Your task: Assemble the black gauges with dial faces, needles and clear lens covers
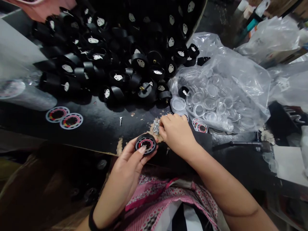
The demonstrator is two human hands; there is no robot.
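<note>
My left hand (131, 160) grips a round black gauge (145, 144) by its rim, thumb over the face. The printed dial with red markings faces up, tilted toward me. Just to the right, my right hand (176, 131) is at a small heap of pale metal pointers (156, 125), its fingers curled together at the heap's edge. Whether a pointer is between those fingertips is hidden. A single pointer (120, 121) lies apart on the dark table (101, 128). Printed dial discs (200, 125) lie right of my right hand, partly under a plastic bag.
Many black gauge housings (141, 61) are piled across the back. At the right, a clear plastic bag (250, 83) holds round transparent covers (210, 99). A hammer (245, 145) lies near a white card (290, 163). Two dial discs (71, 121) and a wrapped roll (31, 96) are at left.
</note>
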